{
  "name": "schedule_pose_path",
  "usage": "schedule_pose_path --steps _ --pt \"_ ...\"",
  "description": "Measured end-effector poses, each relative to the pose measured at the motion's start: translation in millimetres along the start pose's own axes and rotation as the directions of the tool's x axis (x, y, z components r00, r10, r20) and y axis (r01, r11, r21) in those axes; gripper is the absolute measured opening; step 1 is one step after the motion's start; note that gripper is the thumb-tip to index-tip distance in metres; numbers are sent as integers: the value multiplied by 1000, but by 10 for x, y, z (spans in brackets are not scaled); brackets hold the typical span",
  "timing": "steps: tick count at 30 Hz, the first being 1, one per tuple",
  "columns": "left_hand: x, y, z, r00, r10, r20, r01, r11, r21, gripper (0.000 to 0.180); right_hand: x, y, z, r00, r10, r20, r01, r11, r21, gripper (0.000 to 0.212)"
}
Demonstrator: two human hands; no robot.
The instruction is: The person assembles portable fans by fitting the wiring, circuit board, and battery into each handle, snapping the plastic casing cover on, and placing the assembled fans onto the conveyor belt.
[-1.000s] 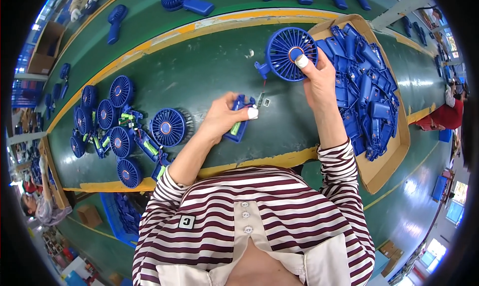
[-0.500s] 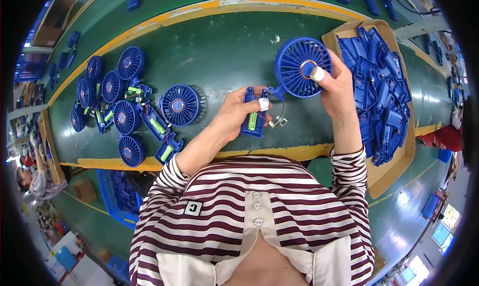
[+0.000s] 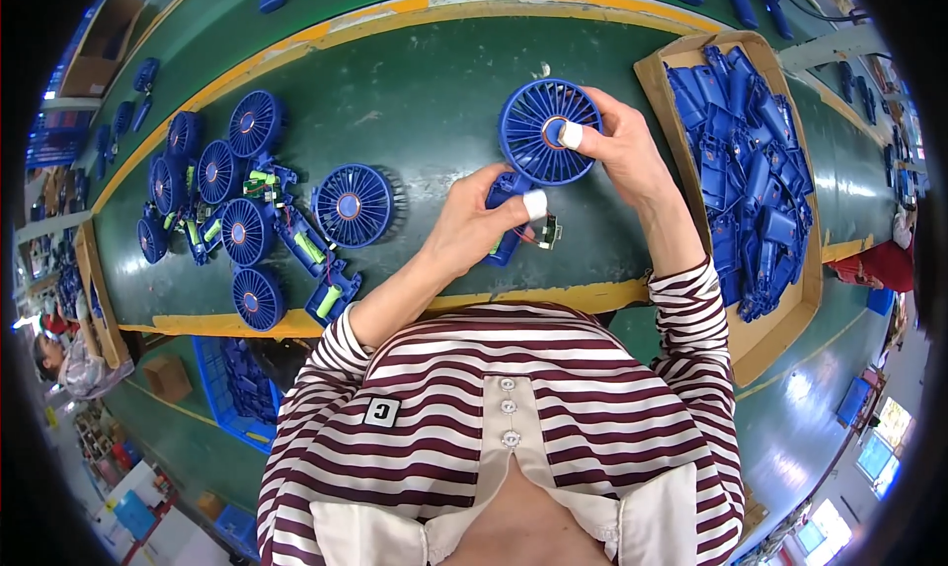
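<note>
My right hand grips the round blue fan head at its right rim, the covered thumb pressing near the hub. Closed round the blue handle shell is my left hand, thumb across its upper part. Fan head and handle now meet at the neck, the head upright above the handle. A small green circuit board hangs on thin wires at the handle's right side. Both thumbs wear white coverings. Much of the handle's inside, with its light green battery, is hidden by my left hand.
Several blue fans with opened handles, batteries and boards lie at left on the green table. A cardboard box of blue shell parts stands at right. A blue crate sits below the front edge. A person is at far left.
My right hand has brought the fan head left, from apart at the handle's upper right to above it. My left thumb has shifted slightly, covering more of the handle.
</note>
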State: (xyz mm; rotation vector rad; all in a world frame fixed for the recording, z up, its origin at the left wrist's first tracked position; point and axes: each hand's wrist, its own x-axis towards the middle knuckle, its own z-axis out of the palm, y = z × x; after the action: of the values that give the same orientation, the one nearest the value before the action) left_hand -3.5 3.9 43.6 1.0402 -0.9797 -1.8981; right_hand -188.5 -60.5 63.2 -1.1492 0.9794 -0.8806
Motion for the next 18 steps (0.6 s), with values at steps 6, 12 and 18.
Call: schedule_pose_path --steps 6,12,18 --pt "76 -63 -12 989 85 -118 -63 983 175 23 87 26 12 1000 2 16 -2 999 36 51" --pt "66 86 -89 987 -63 -149 39 986 -161 20 28 164 66 939 -332 -90 286 898 -335 50" --pt "167 111 -161 964 -140 -226 66 950 -306 20 -282 295 284 692 -695 197 564 350 -748 32"
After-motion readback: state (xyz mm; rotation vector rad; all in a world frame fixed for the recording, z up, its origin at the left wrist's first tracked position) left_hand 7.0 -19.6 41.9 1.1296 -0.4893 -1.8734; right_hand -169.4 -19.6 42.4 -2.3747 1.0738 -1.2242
